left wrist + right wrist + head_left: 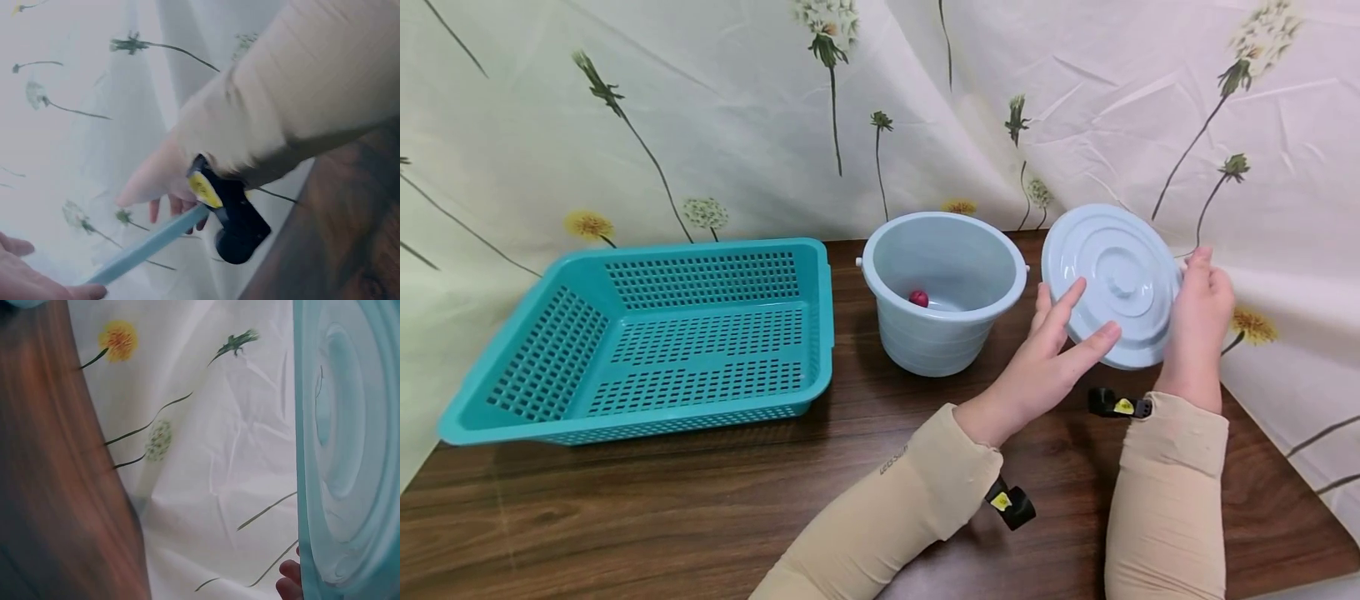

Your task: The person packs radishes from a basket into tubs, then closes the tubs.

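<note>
A round pale blue lid (1078, 242) with a small central knob is held up tilted, to the right of the bucket. My right hand (1202, 329) grips its right edge; in the left wrist view the lid (147, 247) appears edge-on, reaching from that hand. My left hand (1041, 367) has its fingers spread, overlapping the lid's lower left part in the head view, with the thumb tip close to the rim. The matching pale blue bucket (936, 346) stands uncovered to the left of both hands. A small dark red ball (918, 297) lies inside it.
A large teal perforated basket (707, 325) occupies the left of the dark wooden table (700, 508). Behind runs a white curtain (737, 108) printed with dandelions. The table's right edge slants away near my right arm.
</note>
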### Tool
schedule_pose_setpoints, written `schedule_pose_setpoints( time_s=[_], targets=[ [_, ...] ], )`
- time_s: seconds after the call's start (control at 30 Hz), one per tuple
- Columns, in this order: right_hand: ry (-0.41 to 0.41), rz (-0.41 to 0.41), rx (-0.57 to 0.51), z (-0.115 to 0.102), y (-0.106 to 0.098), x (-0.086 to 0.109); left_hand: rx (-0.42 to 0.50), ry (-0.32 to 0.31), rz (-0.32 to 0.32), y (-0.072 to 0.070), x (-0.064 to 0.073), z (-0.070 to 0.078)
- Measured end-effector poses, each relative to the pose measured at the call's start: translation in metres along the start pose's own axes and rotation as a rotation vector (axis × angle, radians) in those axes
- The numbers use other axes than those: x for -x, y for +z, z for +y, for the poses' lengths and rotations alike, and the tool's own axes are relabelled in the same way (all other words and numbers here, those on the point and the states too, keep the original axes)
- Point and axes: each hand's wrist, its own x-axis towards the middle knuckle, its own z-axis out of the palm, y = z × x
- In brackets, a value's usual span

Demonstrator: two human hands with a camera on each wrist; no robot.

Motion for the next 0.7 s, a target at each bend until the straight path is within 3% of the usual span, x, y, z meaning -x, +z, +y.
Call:
schedule_pose_setpoints(
  time_s=[0.27,0.53,0.7],
  targets=[
    [-0.063,-0.025,-0.032,-0.006,0.006,0.008,0.007,0.063,0.045,-0.009,0.011,0.024],
    [-0.092,-0.057,-0.05,-0.008,0.015,0.017,0.043,0.125,0.091,-0.03,0.018,0.042],
    [-0.111,-0.076,-0.051,-0.01,0.02,0.023,0.019,0.093,0.149,-0.044,0.02,0.047]
  ],
)
